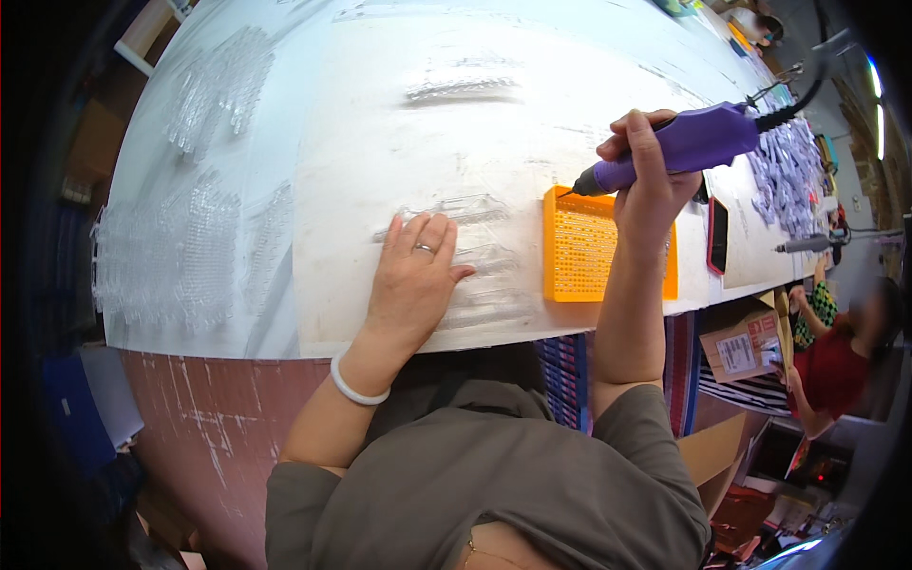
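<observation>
My right hand (pixel 655 176) is wrapped round a purple electric screwdriver (pixel 698 147), raised over the table. Its black nose and thin bit point left, above the far left corner of an orange perforated basket (pixel 551 256). Flat on the table, my left hand (pixel 415 271) lies with its fingers stretched out, a ring on one of them. Its fingertips touch a clear plastic piece (pixel 475 209). Another clear piece (pixel 489 256) lies beside the thumb, and one more (pixel 489 309) sits nearer the table's front edge.
Clear plastic pieces are piled at the left (pixel 166 256) and far left (pixel 220 90). A clear strip (pixel 463 88) lies farther back. Right of the basket is a phone (pixel 717 236); beyond it, a purple-white heap (pixel 788 176). A person (pixel 836 366) is beside a cardboard box (pixel 746 342) at right.
</observation>
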`<state>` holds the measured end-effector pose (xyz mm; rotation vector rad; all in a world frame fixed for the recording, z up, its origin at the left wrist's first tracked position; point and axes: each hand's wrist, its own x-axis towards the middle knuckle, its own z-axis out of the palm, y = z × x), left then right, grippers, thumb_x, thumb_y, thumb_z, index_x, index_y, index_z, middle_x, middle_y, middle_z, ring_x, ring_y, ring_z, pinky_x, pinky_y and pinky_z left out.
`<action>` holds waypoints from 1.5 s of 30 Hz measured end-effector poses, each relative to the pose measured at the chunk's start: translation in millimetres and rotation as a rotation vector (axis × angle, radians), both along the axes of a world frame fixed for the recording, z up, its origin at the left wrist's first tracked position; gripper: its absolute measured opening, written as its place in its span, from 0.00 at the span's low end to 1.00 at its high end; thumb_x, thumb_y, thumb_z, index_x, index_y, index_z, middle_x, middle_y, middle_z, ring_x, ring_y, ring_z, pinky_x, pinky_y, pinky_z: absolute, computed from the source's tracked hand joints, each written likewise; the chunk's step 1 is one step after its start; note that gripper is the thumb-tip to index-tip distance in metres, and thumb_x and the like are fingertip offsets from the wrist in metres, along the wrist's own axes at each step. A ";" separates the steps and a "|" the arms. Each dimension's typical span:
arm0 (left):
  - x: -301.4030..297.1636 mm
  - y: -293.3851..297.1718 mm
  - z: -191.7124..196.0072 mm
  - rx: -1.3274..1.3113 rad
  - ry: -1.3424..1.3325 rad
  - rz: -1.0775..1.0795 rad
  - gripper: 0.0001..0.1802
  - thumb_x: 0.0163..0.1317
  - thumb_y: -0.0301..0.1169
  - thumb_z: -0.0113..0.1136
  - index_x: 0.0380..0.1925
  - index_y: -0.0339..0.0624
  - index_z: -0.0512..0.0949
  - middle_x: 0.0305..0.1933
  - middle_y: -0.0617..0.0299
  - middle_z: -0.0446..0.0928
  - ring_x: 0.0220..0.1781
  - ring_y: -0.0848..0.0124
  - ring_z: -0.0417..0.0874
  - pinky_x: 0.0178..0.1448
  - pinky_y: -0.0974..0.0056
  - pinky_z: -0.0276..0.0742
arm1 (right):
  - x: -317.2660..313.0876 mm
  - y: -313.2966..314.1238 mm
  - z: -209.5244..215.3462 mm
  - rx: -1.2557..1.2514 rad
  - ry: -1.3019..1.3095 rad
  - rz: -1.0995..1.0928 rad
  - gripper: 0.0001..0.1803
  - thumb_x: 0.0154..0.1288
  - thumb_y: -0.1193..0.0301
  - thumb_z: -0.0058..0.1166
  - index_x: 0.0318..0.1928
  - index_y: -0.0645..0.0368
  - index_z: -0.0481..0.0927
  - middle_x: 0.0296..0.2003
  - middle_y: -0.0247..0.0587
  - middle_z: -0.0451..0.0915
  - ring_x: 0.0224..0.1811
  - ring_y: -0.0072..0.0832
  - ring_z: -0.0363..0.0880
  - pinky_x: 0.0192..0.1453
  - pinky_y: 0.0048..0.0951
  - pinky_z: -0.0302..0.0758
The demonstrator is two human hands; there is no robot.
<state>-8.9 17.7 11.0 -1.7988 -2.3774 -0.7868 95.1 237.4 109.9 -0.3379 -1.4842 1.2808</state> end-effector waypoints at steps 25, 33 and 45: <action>19.4 -1.1 6.6 -0.096 0.175 0.116 0.32 0.59 0.49 0.60 0.57 0.37 0.75 0.63 0.61 0.70 0.64 0.53 0.65 0.68 0.42 0.60 | 27.5 10.7 -22.7 -0.018 -0.061 -0.118 0.03 0.64 0.80 0.57 0.38 0.63 0.78 0.28 0.42 0.82 0.23 0.25 0.82 0.31 0.22 0.79; 20.6 -0.3 7.0 -0.100 0.185 0.125 0.33 0.58 0.49 0.61 0.57 0.37 0.75 0.63 0.61 0.70 0.64 0.53 0.65 0.69 0.42 0.59 | 29.2 9.7 -24.4 -0.020 -0.079 -0.070 0.02 0.64 0.80 0.57 0.37 0.62 0.77 0.27 0.41 0.81 0.23 0.25 0.82 0.31 0.23 0.79; 15.4 -4.5 2.8 -0.061 0.153 0.141 0.33 0.54 0.47 0.65 0.57 0.37 0.76 0.64 0.60 0.71 0.64 0.52 0.67 0.68 0.42 0.60 | 16.2 -3.1 3.8 0.061 0.090 0.071 0.04 0.63 0.80 0.58 0.37 0.62 0.77 0.27 0.42 0.82 0.23 0.25 0.83 0.30 0.23 0.82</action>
